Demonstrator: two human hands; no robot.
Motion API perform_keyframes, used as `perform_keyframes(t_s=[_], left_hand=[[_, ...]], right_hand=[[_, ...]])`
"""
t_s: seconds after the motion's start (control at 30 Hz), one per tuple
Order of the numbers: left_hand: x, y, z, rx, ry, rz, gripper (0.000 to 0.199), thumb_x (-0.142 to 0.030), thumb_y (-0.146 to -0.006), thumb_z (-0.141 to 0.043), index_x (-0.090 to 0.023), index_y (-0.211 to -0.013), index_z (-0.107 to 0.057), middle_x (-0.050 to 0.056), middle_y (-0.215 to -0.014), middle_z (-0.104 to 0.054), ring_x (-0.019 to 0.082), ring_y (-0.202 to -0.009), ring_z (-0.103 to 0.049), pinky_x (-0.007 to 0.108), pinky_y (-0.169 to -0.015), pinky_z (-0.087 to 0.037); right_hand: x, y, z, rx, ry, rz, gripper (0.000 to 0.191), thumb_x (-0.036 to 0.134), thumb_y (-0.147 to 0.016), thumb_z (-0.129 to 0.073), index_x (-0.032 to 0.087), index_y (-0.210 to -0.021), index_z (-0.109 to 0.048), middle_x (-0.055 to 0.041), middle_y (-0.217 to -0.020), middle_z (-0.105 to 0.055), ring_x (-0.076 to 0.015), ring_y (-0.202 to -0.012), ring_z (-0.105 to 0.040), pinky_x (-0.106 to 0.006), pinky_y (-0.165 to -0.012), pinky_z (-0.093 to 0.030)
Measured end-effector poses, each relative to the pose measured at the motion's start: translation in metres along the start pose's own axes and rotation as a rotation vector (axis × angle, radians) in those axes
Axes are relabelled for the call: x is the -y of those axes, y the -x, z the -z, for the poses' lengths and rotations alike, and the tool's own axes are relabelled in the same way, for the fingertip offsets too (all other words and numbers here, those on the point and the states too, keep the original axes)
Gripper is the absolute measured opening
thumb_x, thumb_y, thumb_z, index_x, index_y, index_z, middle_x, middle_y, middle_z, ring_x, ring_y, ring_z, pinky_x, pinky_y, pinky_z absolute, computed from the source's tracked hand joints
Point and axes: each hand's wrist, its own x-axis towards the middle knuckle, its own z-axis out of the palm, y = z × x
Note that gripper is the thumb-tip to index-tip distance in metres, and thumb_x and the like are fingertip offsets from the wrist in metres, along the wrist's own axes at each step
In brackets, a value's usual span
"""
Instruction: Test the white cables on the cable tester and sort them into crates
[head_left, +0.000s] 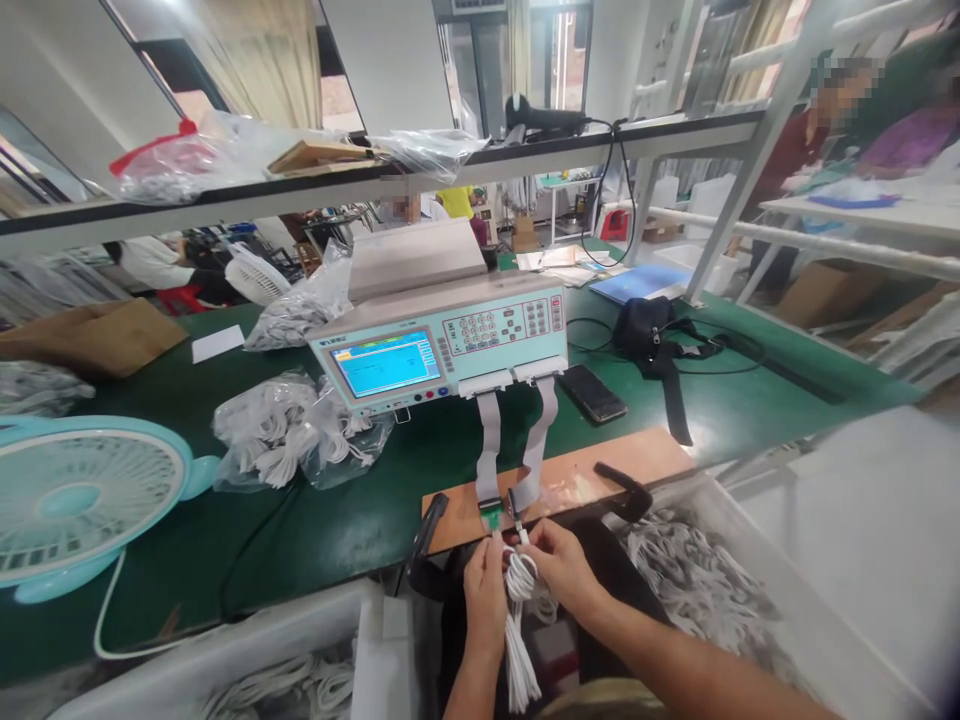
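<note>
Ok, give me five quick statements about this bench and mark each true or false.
1. The left hand and right hand are at a coiled white cable. True.
2. The screen of the instrument is dark. False: the screen is lit blue.
3. A phone lies on the green table. True.
4. The fan is at the right. False: the fan is at the left.
5. Two ribbon cables run down from the instrument's front. True.

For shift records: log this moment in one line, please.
left hand: holds white cable near green board; right hand: holds white plug; instrument: screen lit
</note>
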Motion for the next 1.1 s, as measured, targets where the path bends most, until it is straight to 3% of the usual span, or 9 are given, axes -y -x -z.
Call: perform_keyframes(t_s=[0.3,0.57,0.77,0.97,1.1], left_hand=[[0.008,-0.001,0.003,0.043,0.003,0.001,0.039,-0.049,-0.081,-0.052,-0.014,-0.066,-0.057,-0.001,-0.058,-0.053,0.012,-0.056,-0.046,0.021,-0.055,-0.039],[0.009,-0.001,0.005,0.053,0.06,-0.006,0.038,-0.049,-0.078,-0.056,-0.013,-0.068,-0.059,-0.002,-0.057,-0.052,0.011,-0.055,-0.046,0.021,-0.053,-0.038],[0.008,-0.002,0.007,0.055,0.142,0.039,0.041,-0.053,-0.073,-0.06,-0.013,-0.072,-0.064,0.002,-0.063,-0.062,0.016,-0.063,-0.056,0.024,-0.062,-0.044],[0.0,0.0,0.006,-0.047,0.162,0.057,0.054,-0.062,-0.063,-0.063,-0.01,-0.073,-0.07,0.007,-0.064,-0.066,0.023,-0.071,-0.061,0.029,-0.065,-0.047],[0.0,-0.004,0.003,-0.077,0.174,0.009,0.057,-0.066,-0.057,-0.064,-0.01,-0.066,-0.069,0.005,-0.058,-0.063,0.021,-0.064,-0.057,0.028,-0.061,-0.045]], right_hand=[[0.005,0.0,-0.003,-0.068,0.019,0.033,0.029,0.034,-0.062,-0.069,0.019,-0.053,-0.047,0.0065,-0.047,-0.043,-0.0086,-0.047,-0.035,-0.022,-0.048,-0.029],[0.015,0.002,-0.01,-0.093,-0.059,-0.141,0.035,0.042,-0.053,-0.072,0.018,-0.051,-0.046,0.007,-0.041,-0.043,-0.0073,-0.04,-0.035,-0.022,-0.042,-0.026],[0.018,-0.001,-0.012,-0.108,-0.077,-0.178,0.036,0.043,-0.051,-0.073,0.018,-0.05,-0.047,0.0071,-0.041,-0.042,-0.006,-0.04,-0.031,-0.022,-0.042,-0.024],[0.01,-0.006,-0.001,0.045,0.01,-0.108,0.045,0.058,-0.057,-0.066,0.018,-0.051,-0.047,0.0081,-0.041,-0.034,-0.0063,-0.04,-0.028,-0.022,-0.041,-0.02],[-0.007,-0.019,0.005,0.14,0.042,-0.077,0.054,0.071,-0.052,-0.061,0.019,-0.05,-0.044,0.009,-0.04,-0.029,-0.006,-0.038,-0.023,-0.023,-0.04,-0.016]])
